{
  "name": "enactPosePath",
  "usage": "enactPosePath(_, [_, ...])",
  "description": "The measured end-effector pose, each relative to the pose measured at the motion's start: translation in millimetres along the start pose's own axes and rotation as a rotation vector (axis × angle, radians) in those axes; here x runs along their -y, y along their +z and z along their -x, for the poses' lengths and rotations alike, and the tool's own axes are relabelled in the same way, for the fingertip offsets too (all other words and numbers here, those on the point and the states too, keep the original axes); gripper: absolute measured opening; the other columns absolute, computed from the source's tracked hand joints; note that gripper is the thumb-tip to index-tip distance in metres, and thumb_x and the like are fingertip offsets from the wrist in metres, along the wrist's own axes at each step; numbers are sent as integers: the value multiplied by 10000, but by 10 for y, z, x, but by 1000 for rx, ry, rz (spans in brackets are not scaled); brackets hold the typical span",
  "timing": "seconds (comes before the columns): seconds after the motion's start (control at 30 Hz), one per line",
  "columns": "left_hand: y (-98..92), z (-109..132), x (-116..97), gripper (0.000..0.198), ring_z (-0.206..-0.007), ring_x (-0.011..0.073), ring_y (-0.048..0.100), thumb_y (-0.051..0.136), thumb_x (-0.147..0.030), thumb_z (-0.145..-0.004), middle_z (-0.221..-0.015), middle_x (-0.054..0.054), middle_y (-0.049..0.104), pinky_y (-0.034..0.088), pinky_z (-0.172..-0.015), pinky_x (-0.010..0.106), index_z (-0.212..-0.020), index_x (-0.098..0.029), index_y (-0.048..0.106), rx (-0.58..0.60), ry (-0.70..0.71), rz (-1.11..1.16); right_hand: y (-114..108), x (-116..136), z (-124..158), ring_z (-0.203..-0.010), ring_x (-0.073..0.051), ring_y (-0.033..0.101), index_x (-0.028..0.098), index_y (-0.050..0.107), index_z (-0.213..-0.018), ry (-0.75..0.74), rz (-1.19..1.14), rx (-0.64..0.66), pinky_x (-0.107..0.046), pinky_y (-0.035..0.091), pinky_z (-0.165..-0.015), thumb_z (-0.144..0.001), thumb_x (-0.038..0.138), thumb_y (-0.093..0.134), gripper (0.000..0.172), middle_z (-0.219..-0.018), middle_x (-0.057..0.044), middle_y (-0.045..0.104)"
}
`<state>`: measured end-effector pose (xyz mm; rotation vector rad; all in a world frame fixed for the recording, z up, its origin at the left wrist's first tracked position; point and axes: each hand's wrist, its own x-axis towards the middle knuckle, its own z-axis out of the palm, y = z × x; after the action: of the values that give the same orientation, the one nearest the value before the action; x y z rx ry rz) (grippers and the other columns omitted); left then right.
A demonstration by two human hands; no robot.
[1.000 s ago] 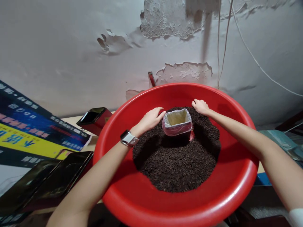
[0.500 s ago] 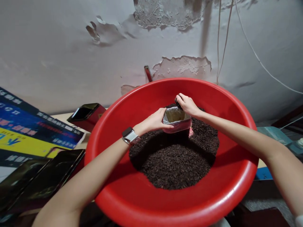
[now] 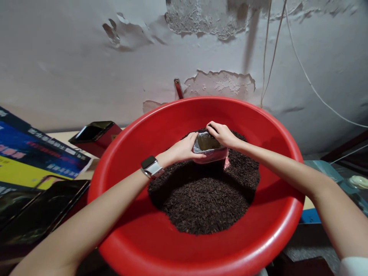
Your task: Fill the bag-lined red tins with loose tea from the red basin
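A big red plastic basin holds a heap of dark, loose, needle-like pieces that look like tea leaves. Over the far part of the heap, my left hand grips the left side of a small bag with a silvery lining, its mouth facing up. Pink shows on the bag's outside. My right hand is closed at the far rim of that mouth, with dark leaves at its fingertips. The bag's inside looks brownish; its bottom is partly hidden by my right hand.
Dark red, open-topped tins stand left of the basin, and more lie nearer me. A printed blue and yellow board leans there. Behind is a peeling wall with hanging cords. A greenish translucent container sits at right.
My right hand has come down and left, bringing the leaves from above the bag's far edge to its mouth. My left hand still holds the bag. The view has shifted slightly.
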<state>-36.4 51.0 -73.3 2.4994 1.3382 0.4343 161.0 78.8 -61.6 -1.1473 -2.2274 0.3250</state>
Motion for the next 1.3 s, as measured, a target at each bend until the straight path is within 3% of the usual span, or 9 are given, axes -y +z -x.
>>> enactPosePath(0.17, [33, -8, 29, 865, -1176, 325, 514, 635, -628, -653, -1334, 167, 454, 456, -915, 381, -1323, -153, 364, -2, 5, -57, 93, -100, 11, -923, -169, 575, 139, 558, -1045, -20, 103, 23, -265, 396, -823, -983, 258, 366, 235, -997, -91, 633])
enactPosePath(0.53, [53, -12, 41, 868, -1175, 327, 525, 639, -652, -637, -1340, 159, 463, 463, -895, 367, -1317, -182, 374, -9, 3, -23, 191, -99, 78, -820, -173, 561, 175, 542, -1098, -68, 229, 90, -283, 412, -748, -984, 248, 327, 254, -990, -93, 580])
enactPosePath(0.9, [52, 13, -36, 829, -1147, 332, 533, 634, -569, -677, -1330, 173, 463, 484, -803, 359, -1331, -149, 343, -12, -2, -85, 145, -112, 91, -894, -170, 555, 172, 569, -1056, -92, 56, 67, -289, 423, -810, -949, 182, 388, 210, -984, -80, 588])
enactPosePath(1.3, [77, 31, -17, 843, -1161, 331, 522, 607, -591, -691, -1345, 167, 448, 484, -795, 360, -1361, -171, 315, -28, 4, -89, 161, -128, 110, -977, -176, 598, 181, 629, -1008, -165, -140, 37, -325, 443, -898, -847, 102, 516, 212, -1035, -70, 660])
